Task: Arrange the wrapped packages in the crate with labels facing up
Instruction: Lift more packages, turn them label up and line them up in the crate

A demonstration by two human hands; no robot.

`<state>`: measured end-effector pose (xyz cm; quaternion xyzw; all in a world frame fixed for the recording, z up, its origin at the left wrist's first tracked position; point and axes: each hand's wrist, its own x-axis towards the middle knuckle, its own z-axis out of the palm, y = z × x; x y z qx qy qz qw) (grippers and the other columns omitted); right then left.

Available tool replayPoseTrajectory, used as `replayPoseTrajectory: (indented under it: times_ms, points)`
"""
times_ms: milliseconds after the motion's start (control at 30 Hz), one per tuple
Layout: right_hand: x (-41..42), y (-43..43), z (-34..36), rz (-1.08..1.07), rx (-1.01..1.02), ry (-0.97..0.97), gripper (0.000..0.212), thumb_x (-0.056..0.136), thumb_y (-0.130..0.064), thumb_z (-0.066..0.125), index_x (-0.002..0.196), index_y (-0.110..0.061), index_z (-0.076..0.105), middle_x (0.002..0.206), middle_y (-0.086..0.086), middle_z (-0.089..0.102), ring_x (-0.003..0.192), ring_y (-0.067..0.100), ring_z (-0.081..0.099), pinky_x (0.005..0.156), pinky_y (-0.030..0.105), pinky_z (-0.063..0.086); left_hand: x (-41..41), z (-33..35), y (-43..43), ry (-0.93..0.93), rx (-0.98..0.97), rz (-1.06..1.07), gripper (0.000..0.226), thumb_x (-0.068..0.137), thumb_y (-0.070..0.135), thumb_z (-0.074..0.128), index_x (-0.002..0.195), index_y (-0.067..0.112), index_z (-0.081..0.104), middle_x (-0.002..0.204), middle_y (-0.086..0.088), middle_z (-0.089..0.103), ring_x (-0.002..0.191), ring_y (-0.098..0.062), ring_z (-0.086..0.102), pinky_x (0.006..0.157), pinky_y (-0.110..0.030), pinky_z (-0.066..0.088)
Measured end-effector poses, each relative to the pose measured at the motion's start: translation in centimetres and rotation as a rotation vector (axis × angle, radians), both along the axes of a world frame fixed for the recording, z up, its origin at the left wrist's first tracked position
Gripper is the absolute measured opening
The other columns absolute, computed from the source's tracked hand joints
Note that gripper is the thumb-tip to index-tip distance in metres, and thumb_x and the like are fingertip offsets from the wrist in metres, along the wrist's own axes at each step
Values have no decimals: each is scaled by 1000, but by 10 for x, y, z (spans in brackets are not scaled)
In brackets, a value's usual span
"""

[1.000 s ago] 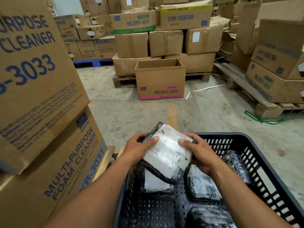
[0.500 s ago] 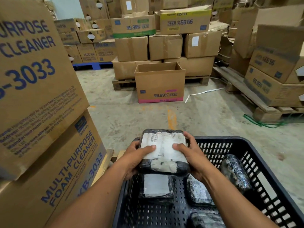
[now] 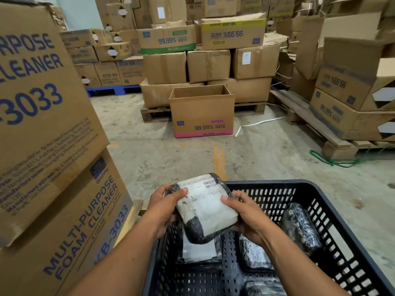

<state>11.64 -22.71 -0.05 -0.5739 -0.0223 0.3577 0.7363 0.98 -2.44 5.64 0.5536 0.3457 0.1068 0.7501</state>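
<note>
Hands point(image 3: 164, 208) around glossy pillow-shaped package point(image 3: 205, 208)

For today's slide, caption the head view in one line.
Both hands hold a wrapped package, label up, over a black crate.

Wrapped packages and a black crate, one package held above it.

The held package point(image 3: 205, 207) is a rounded black-wrapped bundle with a large white label and barcode facing up; it is tilted, above the crate's near-left corner, gripped at its two sides by the left hand point(image 3: 165, 207) and the right hand point(image 3: 249, 218). The crate point(image 3: 342, 248) is black plastic with slotted walls and a perforated floor. On its floor, under the held package, lies a package point(image 3: 197, 252) with a white label up. Beside it, toward the crate's middle, lies a glossy black package point(image 3: 253, 254). Another black package point(image 3: 300, 227) leans against the crate's right wall. A further package point(image 3: 265, 288) lies at the crate's near edge.
</note>
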Motion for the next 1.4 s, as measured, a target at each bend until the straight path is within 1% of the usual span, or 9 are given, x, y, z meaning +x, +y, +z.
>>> replayPoseTrajectory:
  times_ms: [167,300,433,600,700,800,1100,1300,1400]
  points:
    - [6,-2,8,98,-30,-77,78,64,-24,94,129,-37,55,118,14,77,94,37,78,72,52,65,-3,2,2,-29,-29,-142,36,91,6,75,125,18,73,115,-14,80,98,-29,78,72,-36,64]
    - [-1,2,-5,4,-93,-154,78,78,-24,88,144,-35,50,124,9,74,98,30,79,85,52,64,6,-11,-5,133,497,-147,51,96,34,72,144,19,61,133,-6,66,117,-23,64,98,-36,51]
    - [-1,3,-20,-58,-132,-188,70,83,-22,85,139,-38,46,137,10,64,90,25,80,71,40,66,-3,-32,3,373,988,-291,70,99,55,54,161,30,32,161,-4,36,151,-28,28,118,-45,34]
    - [-1,16,-44,-87,-241,-294,70,86,-23,82,140,-41,43,132,-6,49,95,9,64,50,11,54,-13,-53,18,575,901,-532,84,102,57,46,167,34,-3,176,-6,-3,161,-35,6,127,-53,20]
    - [-8,31,-64,-66,-327,-326,74,89,-22,79,149,-33,38,136,-2,53,107,19,63,82,33,63,-13,-56,17,552,929,-548,89,102,56,46,165,35,-13,176,-5,-4,159,-34,18,125,-50,27]
    - [-18,49,-88,-81,-519,-349,79,95,-32,71,160,-31,25,161,9,39,144,33,40,119,53,36,-12,-57,17,531,963,-529,93,101,55,50,164,36,-16,175,-4,2,156,-31,28,121,-46,33]
    - [-18,67,-103,-26,-598,-416,82,97,-41,64,163,-28,17,167,8,21,147,32,37,117,42,34,-8,-67,21,562,1027,-537,97,97,56,53,164,37,-15,174,-3,7,153,-29,34,114,-44,40]
    - [-2,38,-96,21,-492,-258,69,99,-54,54,159,-29,32,166,9,32,144,29,43,117,51,40,-11,-73,6,654,1663,-585,83,102,54,29,162,29,-22,170,-13,-31,155,-37,-31,123,-54,-21]
    - [15,-2,-99,-47,-675,-323,53,101,-48,54,145,-20,51,152,13,50,129,28,54,114,50,43,2,-83,-18,499,1698,-743,77,103,53,29,166,32,-11,173,-10,-22,158,-30,-27,125,-48,-21]
